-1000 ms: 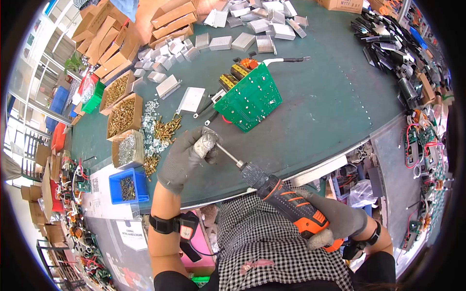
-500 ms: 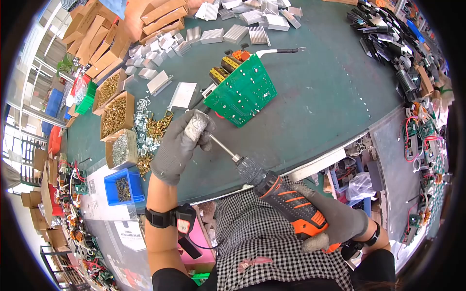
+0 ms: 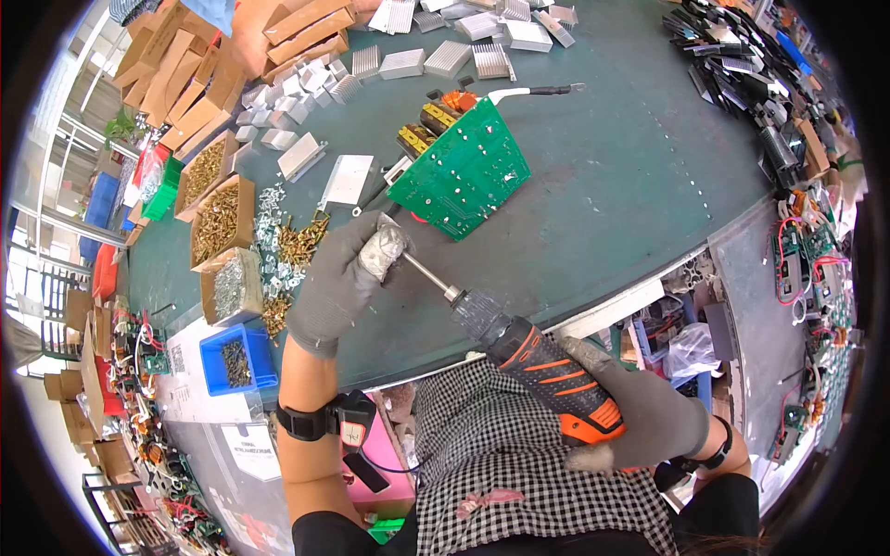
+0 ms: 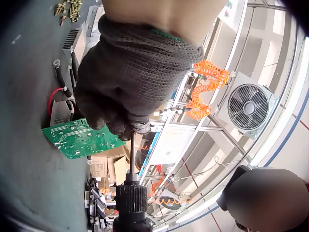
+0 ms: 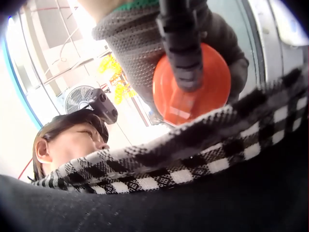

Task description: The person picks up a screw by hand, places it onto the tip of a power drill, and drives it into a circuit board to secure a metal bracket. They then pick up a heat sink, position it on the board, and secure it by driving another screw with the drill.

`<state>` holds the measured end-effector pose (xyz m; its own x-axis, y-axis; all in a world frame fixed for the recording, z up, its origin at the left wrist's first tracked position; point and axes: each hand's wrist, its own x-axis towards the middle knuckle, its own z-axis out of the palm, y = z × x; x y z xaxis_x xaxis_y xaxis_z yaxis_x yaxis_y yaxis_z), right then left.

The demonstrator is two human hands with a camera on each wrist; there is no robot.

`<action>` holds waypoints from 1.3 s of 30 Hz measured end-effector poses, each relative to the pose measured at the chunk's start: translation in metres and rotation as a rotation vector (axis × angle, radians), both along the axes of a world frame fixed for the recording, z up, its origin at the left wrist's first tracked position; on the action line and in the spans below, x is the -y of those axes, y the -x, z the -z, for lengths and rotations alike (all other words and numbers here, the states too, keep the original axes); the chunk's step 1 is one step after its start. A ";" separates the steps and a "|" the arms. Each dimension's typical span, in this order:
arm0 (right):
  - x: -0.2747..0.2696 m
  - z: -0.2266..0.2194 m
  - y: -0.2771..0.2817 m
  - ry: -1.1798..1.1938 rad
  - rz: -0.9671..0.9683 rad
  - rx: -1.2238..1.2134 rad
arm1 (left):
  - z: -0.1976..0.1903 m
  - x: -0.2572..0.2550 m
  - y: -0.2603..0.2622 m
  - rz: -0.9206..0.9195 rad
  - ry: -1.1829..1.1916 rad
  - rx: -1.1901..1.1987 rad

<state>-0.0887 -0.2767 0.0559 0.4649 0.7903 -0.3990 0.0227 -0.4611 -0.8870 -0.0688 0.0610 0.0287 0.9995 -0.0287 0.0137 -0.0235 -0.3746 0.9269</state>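
In the head view my gloved left hand (image 3: 343,278) curls its fingers and thumb round the tip of a metal driver bit (image 3: 430,275); whatever is at the tip is hidden. The same hand (image 4: 130,77) covers the bit's end in the left wrist view. My gloved right hand (image 3: 654,412) grips an orange and black power screwdriver (image 3: 556,380), its chuck pointing up and left. Beyond the left hand a green circuit board (image 3: 464,171) stands tilted on the green table (image 3: 603,204), with coils and cables behind it.
Boxes of brass screws (image 3: 222,218) and a blue bin (image 3: 237,360) stand at the left, beside loose screws (image 3: 302,243). Silver heat sinks (image 3: 449,58) lie along the back, black parts (image 3: 728,65) at the back right. A checked apron (image 3: 501,445) is below the table edge.
In the head view, most table items have shifted up and left. The left hand has moved slightly left with the bit's tip still in its fingers; the right hand keeps gripping the screwdriver.
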 end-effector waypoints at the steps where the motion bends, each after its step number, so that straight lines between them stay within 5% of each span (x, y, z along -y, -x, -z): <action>1: -0.001 -0.002 0.000 0.008 -0.012 0.065 | -0.001 -0.002 0.000 0.014 -0.078 0.016; 2: -0.002 -0.003 -0.001 0.016 -0.024 0.131 | -0.002 -0.003 0.000 0.004 -0.064 -0.025; 7: 0.000 0.004 -0.004 -0.071 0.159 -0.402 | -0.001 -0.011 -0.007 -0.234 -0.179 -0.114; 9: 0.000 0.003 -0.005 -0.067 0.240 -0.444 | 0.021 -0.009 -0.019 -0.269 -0.172 0.107; 10: -0.001 0.004 -0.006 -0.096 0.243 -0.422 | 0.030 -0.008 -0.026 -0.286 -0.168 0.219; 14: -0.009 0.008 -0.009 -0.141 0.234 -0.387 | 0.033 0.013 -0.039 -0.232 0.007 0.011; 27: -0.020 -0.006 -0.014 -0.079 0.281 -0.386 | 0.042 0.015 -0.050 -0.317 -0.301 0.051; 39: -0.019 -0.028 -0.018 -0.041 0.290 -0.522 | 0.040 0.021 -0.049 -0.316 -0.301 0.066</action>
